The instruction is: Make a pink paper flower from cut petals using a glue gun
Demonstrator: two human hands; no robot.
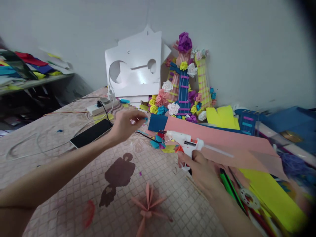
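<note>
My right hand (201,168) grips a white hot glue gun (181,138) by its handle. The nozzle points left, and a clear glue stick (219,150) sticks out at the back. My left hand (125,124) is raised above the table with thumb and fingers pinched together. A speck of blue shows at its fingertips, too small to name. Just right of those fingertips lies a dark blue paper piece (157,123) beside a long pink paper sheet (222,135). A folded pink paper flower shape (147,207) rests on the tabletop near me.
Decorated paper guitars (184,90) with paper flowers lean on the wall, beside a cut-out white board (134,65). At left lie a phone (91,133) and a power strip (101,107) with cords. Yellow paper (274,197), a green cutter (230,189) and scissors (247,197) lie at right.
</note>
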